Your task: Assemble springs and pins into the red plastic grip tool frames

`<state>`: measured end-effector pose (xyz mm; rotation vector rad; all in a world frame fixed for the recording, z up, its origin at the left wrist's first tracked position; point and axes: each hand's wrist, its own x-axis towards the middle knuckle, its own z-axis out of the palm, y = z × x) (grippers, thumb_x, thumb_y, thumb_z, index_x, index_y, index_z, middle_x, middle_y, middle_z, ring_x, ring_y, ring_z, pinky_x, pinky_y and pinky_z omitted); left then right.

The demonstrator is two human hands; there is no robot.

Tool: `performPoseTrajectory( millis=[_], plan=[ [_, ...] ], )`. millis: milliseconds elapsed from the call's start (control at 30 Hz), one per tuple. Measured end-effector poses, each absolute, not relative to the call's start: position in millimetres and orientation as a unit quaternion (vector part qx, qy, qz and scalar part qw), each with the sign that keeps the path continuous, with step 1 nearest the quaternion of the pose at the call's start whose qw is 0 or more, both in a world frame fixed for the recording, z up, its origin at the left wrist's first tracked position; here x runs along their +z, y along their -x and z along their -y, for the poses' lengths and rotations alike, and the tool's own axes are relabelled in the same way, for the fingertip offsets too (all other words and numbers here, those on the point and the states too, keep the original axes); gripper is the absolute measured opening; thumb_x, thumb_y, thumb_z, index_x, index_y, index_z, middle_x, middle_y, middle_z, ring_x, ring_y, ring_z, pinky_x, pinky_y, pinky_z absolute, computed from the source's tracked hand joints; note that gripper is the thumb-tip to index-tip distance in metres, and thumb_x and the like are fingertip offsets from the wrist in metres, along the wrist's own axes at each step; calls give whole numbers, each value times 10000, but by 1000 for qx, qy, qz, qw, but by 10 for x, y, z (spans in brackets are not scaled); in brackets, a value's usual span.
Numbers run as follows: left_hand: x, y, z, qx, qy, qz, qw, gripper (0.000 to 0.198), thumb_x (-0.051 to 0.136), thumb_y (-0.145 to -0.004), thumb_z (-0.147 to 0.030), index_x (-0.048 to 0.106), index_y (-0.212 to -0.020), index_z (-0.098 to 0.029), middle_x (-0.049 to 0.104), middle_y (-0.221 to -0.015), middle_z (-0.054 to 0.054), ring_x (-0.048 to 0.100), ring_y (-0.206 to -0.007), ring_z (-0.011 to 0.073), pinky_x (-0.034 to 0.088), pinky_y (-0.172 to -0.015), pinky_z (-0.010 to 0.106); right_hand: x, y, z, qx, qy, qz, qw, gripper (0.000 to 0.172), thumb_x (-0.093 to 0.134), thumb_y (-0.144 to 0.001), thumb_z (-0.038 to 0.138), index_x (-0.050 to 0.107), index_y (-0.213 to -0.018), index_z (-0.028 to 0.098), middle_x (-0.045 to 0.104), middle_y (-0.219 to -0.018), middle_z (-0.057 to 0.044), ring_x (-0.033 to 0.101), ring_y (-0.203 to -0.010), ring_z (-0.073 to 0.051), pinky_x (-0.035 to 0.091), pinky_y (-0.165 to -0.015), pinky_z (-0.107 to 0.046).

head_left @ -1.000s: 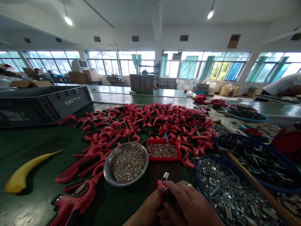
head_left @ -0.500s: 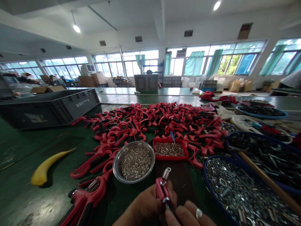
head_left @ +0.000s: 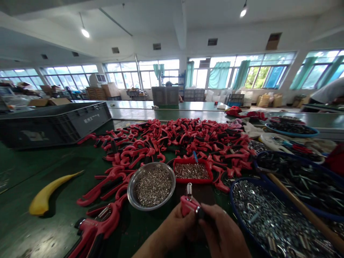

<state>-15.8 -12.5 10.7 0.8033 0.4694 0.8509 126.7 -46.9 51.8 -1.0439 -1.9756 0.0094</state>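
My left hand (head_left: 178,222) is closed around a red hand grip strengthener (head_left: 188,205), held low in front of me over the dark board. A coiled metal spring (head_left: 189,190) sticks up from its far end. At the near right end of the piece sits a black knob (head_left: 200,213), and the fingers of my right hand (head_left: 221,227) are pinched on it. My fingers hide the lower part of the piece. Just beyond are a steel bowl (head_left: 129,193) of small metal pins and a red tray (head_left: 211,175) of longer pins.
A large heap of red and black handles (head_left: 172,139) spreads behind the bowl. An assembled grip strengthener (head_left: 100,224) and a banana (head_left: 44,197) lie at left, near a grey crate (head_left: 88,123). Blue basins (head_left: 232,200) of metal parts stand at right, a wooden-handled tool (head_left: 301,204) across them.
The grip strengthener has turned in my left hand, its spring now more upright and its black knob facing right. My right hand has moved up from below onto the knob. The view has shifted slightly.
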Motion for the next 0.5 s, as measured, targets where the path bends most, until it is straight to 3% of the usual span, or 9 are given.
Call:
performPoseTrajectory(
  millis=[100,167,267,433,500],
  plan=[
    [148,37,135,427,-317,-310,788,394,662,-683,-476,515,-853,-153,515,-576,-42,430,-450,52,306,-450,172,367,-1310,379,49,487,763,423,174,370,-891,239,441,-1044,195,658,-871,-70,650,-746,-157,538,-627,-233],
    [176,-23,155,430,-272,-347,788,420,666,-662,-500,515,-849,-155,523,-588,-40,423,-441,53,286,-428,171,257,-1349,358,13,497,773,393,251,372,-891,285,430,-1102,163,654,-938,-118,645,-819,-197,537,-675,-290],
    [196,-64,190,428,-263,-380,777,478,623,-647,-586,504,-842,-165,442,-499,-77,340,-385,44,232,-391,170,211,-1385,322,4,508,781,363,358,309,-895,411,507,-1026,144,666,-812,-122,648,-727,-231,524,-619,-338],
    [222,-68,223,459,-317,-401,726,508,660,-614,-564,510,-885,-162,438,-517,-84,350,-414,42,239,-414,171,395,-1371,224,373,597,657,270,620,123,-865,585,512,-594,186,462,-447,18,470,-402,-122,374,-387,-222],
    [234,-72,219,443,-294,-398,748,516,659,-600,-578,501,-868,-166,422,-494,-90,325,-390,39,215,-400,171,431,-1382,214,391,601,652,247,654,111,-853,606,506,-543,186,459,-449,14,458,-411,-117,373,-417,-225]
  ],
)
